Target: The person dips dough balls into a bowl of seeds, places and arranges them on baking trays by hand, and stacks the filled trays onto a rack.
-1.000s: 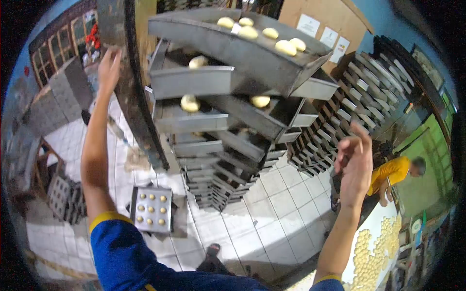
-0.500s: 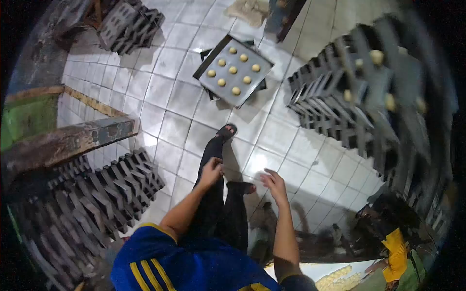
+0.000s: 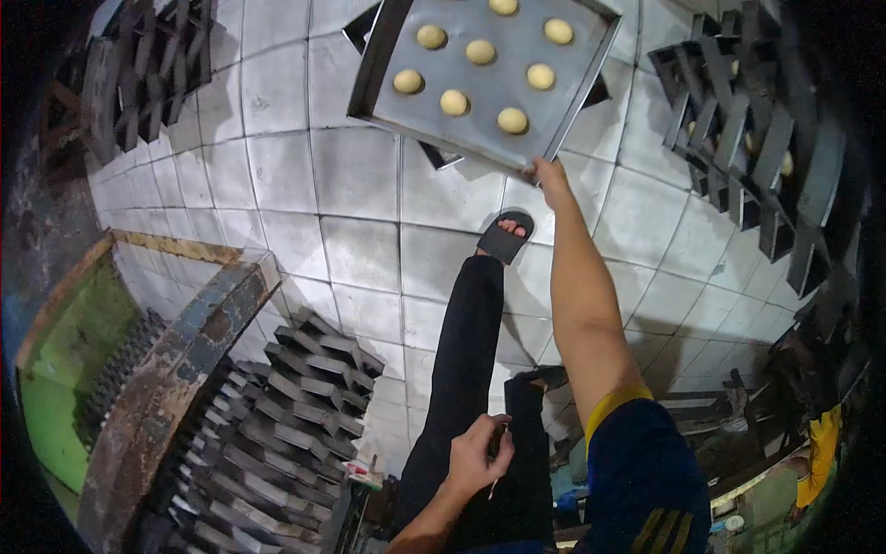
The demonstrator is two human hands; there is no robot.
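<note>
My right hand (image 3: 551,181) is closed on the near corner of a square metal baking tray (image 3: 434,148). Several round pale dough balls (image 3: 480,52) sit spaced apart on the tray. Beneath it, corners of other dark metal trays (image 3: 440,157) stick out at an angle. Low in front of my body, my left hand (image 3: 478,457) is closed around a small thin object (image 3: 498,466), with a pale pointed end showing below the fingers. What kind of object it is, I cannot make out.
Crosswise stacks of dark trays stand at lower left (image 3: 286,443), upper left (image 3: 152,69) and right (image 3: 738,138), the right one holding dough balls. A worn painted beam (image 3: 175,369) juts out at left. A person in yellow (image 3: 819,457) is at lower right.
I have stepped and bent closer to the tray, which now looks larger. My right hand has reached out and taken hold of its corner. My left hand has dropped lower, towards my body.
</note>
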